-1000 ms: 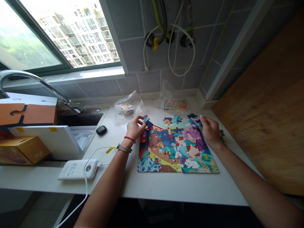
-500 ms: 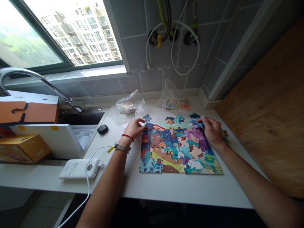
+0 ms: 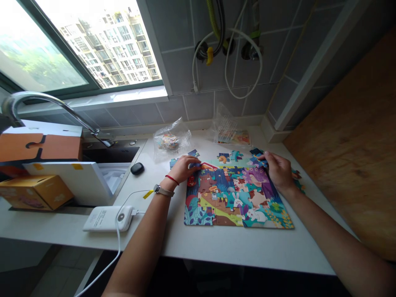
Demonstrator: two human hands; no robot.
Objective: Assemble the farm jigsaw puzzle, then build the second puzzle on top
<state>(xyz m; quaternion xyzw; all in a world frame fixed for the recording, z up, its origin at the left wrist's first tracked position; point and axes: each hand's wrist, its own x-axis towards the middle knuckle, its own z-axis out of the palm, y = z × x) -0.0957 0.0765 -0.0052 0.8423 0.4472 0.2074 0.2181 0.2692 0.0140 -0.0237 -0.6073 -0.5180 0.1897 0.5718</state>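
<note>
A colourful jigsaw puzzle (image 3: 238,198) with rabbits and other animals lies largely joined on the white counter. At its upper left corner, my left hand (image 3: 185,167) has its fingers closed over a dark blue puzzle piece, which the fingers mostly hide. My right hand (image 3: 278,169) pinches a blue puzzle piece (image 3: 262,161) at the upper right corner. Just behind the top edge lie loose pieces, among them an orange and blue piece (image 3: 223,158), a teal piece (image 3: 236,155) and a dark piece (image 3: 194,153). More pieces (image 3: 296,175) lie partly hidden beyond my right hand.
A clear bag of pieces (image 3: 170,141) and a picture card (image 3: 235,137) under plastic lie toward the wall. To the left are a black oval object (image 3: 137,168), a white power bank (image 3: 108,218) with a cable, boxes (image 3: 37,192) and a sink with a faucet (image 3: 58,101).
My left hand has moved slightly right and forward over the puzzle's upper left corner, covering the dark blue piece. My right hand stays at the upper right corner. The view has shifted slightly.
</note>
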